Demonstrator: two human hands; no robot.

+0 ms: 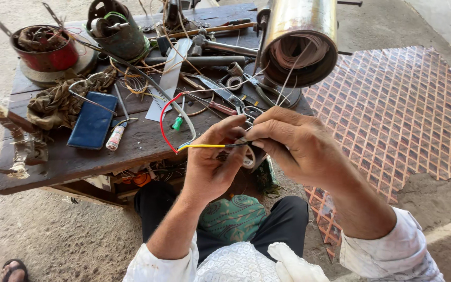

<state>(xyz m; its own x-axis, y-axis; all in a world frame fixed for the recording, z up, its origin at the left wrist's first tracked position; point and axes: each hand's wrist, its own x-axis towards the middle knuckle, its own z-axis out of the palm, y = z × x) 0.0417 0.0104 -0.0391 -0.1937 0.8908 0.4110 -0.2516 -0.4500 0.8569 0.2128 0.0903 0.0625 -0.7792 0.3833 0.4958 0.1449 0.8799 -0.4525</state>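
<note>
Over the lap, the left hand (212, 159) and right hand (288, 141) meet, fingers pinching a yellow wire (207, 146) joined to a red wire (164, 117). Beyond, a cluttered table (79, 162) holds a blue case (93, 120), metal cylinder (298, 31), red pot (45, 49).

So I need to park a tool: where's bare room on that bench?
Bare wood runs along the near edge of the bench, below the blue case and left of the red wire. The back half, around the scissors and red pot, is crowded.
</note>
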